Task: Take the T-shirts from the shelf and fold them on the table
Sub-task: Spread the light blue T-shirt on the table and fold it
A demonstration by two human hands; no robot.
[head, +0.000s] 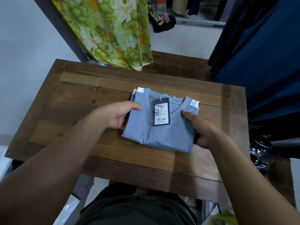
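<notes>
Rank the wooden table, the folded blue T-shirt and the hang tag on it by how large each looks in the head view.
Largest to smallest:
1. Wooden table
2. Folded blue T-shirt, held at both sides by the left hand and right hand
3. Hang tag, lying on the shirt below the collar

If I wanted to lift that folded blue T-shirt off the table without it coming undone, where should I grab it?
Probably by its two side edges, one hand from each side, as the left hand and right hand do. The T-shirt lies flat, folded into a rectangle on the table, so slide fingers beneath and thumbs on top.
</notes>
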